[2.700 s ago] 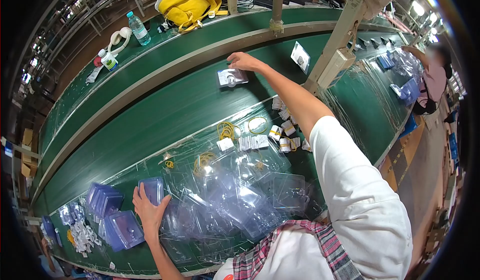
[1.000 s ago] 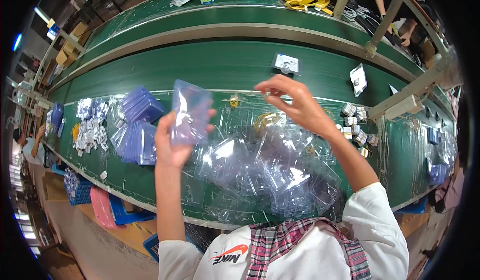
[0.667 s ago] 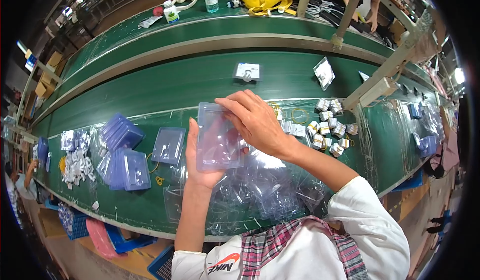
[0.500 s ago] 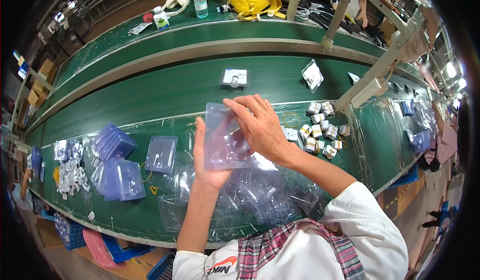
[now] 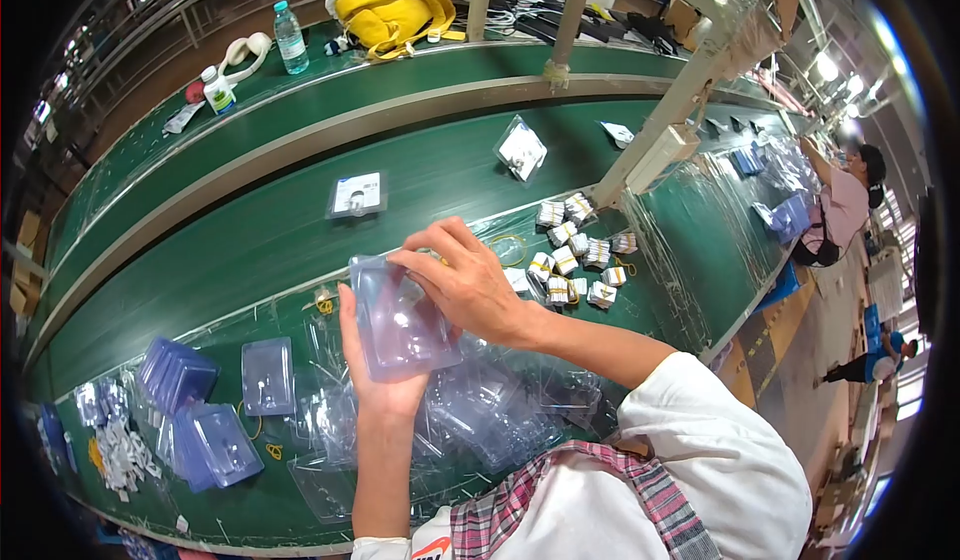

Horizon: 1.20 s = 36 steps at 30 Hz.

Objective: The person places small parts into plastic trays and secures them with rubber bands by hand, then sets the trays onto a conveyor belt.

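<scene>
Your left grip (image 5: 394, 396) and right grip (image 5: 472, 288) grasp clear blister shell (image 5: 398, 332), no card visible inside; carded pack (image 5: 358, 196) beyond grips, banded bundles (image 5: 565, 261) rightward.

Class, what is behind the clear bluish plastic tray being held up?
Behind the tray is the left hand, its palm faintly visible through the plastic. Haze and glare obscure anything else there.

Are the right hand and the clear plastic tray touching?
Touching. The head view shows fingertips of the right hand on the upper edge of the clear plastic tray.
</scene>
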Each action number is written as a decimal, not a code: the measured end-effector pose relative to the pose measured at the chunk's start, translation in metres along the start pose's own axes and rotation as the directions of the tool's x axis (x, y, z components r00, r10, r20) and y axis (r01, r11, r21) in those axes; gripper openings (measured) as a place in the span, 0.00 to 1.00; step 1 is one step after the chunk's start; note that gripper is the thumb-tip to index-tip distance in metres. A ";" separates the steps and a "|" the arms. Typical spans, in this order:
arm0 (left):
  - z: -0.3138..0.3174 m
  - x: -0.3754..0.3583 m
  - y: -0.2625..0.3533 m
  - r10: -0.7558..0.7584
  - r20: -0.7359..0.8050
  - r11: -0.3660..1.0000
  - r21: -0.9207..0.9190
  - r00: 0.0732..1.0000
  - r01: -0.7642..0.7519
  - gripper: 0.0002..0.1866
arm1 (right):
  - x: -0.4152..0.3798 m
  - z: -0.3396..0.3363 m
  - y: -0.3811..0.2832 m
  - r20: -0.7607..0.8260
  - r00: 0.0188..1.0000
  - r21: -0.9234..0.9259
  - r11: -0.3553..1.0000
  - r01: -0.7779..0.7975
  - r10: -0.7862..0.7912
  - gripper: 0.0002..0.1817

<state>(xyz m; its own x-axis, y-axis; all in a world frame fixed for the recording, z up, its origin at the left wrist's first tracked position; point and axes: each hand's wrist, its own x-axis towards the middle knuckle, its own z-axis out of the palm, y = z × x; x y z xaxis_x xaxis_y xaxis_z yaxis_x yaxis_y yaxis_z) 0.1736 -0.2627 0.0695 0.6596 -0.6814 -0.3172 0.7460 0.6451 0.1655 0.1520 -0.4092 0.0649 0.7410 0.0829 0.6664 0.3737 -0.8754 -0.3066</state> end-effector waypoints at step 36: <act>-0.007 0.001 0.000 -0.080 0.148 0.996 -0.014 0.986 0.083 0.37 | -0.010 0.024 0.272 -0.138 0.740 0.195 0.750 -0.631 0.658 0.11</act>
<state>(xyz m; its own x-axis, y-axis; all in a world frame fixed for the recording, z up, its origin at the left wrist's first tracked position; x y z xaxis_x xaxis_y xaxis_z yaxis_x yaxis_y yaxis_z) 0.1735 -0.2610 0.0622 0.6045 -0.7743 -0.1874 0.7965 0.5915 0.1253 0.2600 -0.6367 -0.0412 0.7175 -0.5806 0.3848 -0.0787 -0.6165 -0.7834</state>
